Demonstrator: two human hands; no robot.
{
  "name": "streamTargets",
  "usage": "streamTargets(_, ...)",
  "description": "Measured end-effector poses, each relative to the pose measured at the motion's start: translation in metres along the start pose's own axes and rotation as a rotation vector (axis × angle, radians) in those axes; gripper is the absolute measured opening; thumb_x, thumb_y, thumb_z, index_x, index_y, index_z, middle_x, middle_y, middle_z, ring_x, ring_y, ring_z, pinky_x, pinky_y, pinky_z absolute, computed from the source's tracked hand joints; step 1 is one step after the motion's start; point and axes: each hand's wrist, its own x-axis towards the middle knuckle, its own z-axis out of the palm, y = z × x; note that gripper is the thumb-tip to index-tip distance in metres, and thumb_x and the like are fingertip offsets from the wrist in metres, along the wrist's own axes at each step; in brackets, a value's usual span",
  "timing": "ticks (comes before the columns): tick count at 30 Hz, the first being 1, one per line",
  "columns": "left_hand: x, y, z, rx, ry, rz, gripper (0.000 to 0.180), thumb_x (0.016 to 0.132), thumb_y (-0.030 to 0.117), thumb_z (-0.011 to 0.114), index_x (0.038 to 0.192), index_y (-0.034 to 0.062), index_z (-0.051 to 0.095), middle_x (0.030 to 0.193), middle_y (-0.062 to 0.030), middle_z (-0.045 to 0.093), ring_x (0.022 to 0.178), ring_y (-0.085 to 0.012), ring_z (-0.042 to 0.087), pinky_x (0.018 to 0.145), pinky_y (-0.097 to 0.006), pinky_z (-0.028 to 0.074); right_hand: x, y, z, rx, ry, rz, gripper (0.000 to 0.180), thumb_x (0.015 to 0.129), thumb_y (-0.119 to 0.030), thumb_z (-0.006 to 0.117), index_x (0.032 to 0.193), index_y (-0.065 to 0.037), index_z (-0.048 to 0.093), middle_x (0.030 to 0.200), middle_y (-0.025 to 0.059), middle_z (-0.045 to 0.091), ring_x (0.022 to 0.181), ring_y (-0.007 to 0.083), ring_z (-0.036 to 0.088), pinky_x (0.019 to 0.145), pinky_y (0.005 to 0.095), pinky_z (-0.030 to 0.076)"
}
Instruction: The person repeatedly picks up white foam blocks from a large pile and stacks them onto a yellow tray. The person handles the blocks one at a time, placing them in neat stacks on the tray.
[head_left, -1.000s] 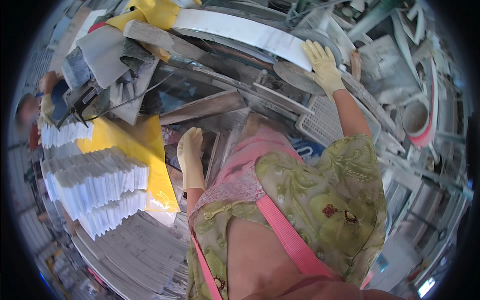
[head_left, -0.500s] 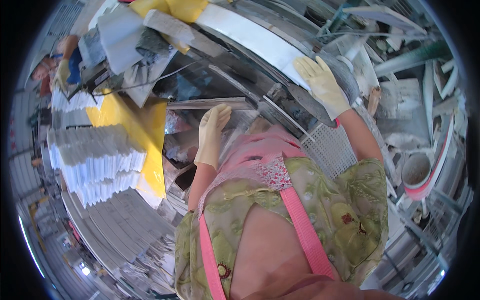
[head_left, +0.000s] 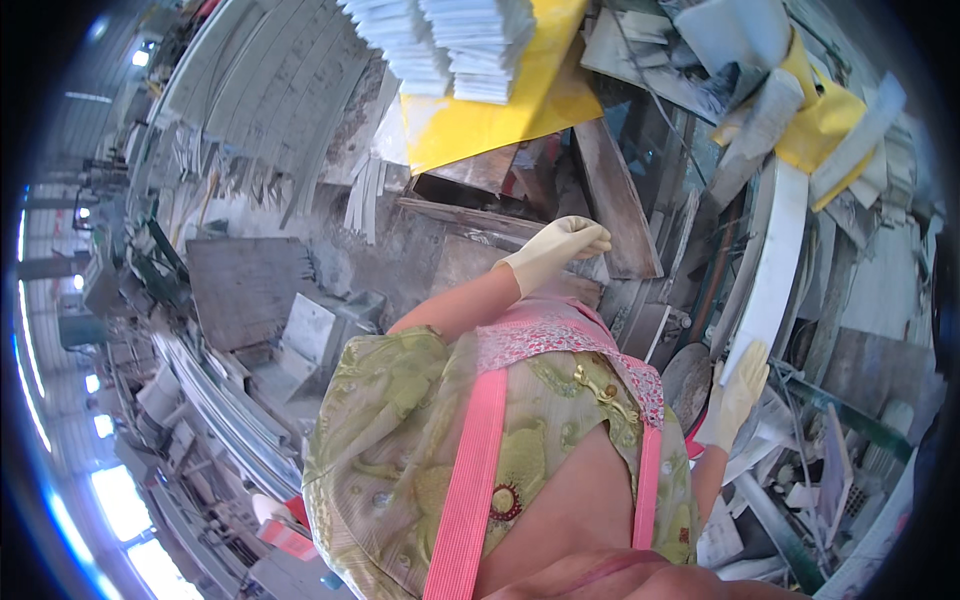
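My right hand [head_left: 738, 392], in a cream rubber glove, lies at the near end of a long white strip [head_left: 768, 260]. Its fingers are stretched out and touch the strip's end. Beside that hand is a grey rounded piece [head_left: 687, 382], partly behind my clothing. In front of my waist hovers my left hand [head_left: 572, 244], gloved alike, with curled fingers and nothing visible in them. Behind it stands an open wooden box [head_left: 470, 212] with a dark inside, and a brown board [head_left: 618, 200] slants to its right.
Stacks of thin white pieces [head_left: 465, 45] stand on a yellow sheet [head_left: 520, 125] ahead. More yellow sheeting [head_left: 815, 130] is draped at the far right. Grey slats [head_left: 260, 80] are piled at the far left. Scraps and a green metal bar [head_left: 850, 415] lie beyond my right hand.
My view has swung left, so the stacks now appear ahead. My left hand's fingers have curled more. My right hand stays at the white strip's end.
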Motion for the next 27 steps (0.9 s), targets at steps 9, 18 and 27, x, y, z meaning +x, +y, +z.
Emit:
streamTargets(9, -0.027, 0.017, -0.073, -0.003, -0.097, 0.064, 0.045, 0.104, 0.035, 0.06, 0.13, -0.0015, 0.06, 0.124, -0.0134, 0.068, 0.117, -0.0186, 0.065, 0.105, -0.032, 0.048, 0.091, -0.057, -0.069, 1.046, -0.042, 0.741, 0.044, 0.1, -0.033, 0.066, 0.128, 0.001, 0.068, 0.107, 0.0095, 0.072, 0.091, 0.0159, 0.069, 0.077, 0.0304, 0.055)
streamTargets(18, -0.058, 0.103, -0.188, 0.285, 0.166, 0.222, 0.063, 0.099, 0.056, 0.058, 0.128, 0.0006, 0.064, 0.106, -0.005, 0.066, 0.092, -0.0123, 0.061, 0.086, -0.029, 0.049, 0.252, -0.44, -0.08, 1.867, -0.137, 0.121, 0.034, 0.099, -0.029, 0.067, 0.122, -0.003, 0.068, 0.102, -0.0006, 0.068, 0.087, 0.0069, 0.061, 0.076, 0.0261, 0.05)
streamTargets(27, -0.035, 0.134, -0.228, 0.341, 0.473, 0.162, 0.083, 0.094, 0.058, 0.061, 0.144, -0.006, 0.046, 0.129, -0.0193, 0.062, 0.11, -0.0323, 0.065, 0.097, -0.039, 0.051, 0.255, -0.563, -0.02, 1.376, -0.373, -0.054, 0.063, 0.092, -0.035, 0.069, 0.147, -0.012, 0.048, 0.138, 0.015, 0.061, 0.123, 0.0263, 0.061, 0.103, 0.0378, 0.048)
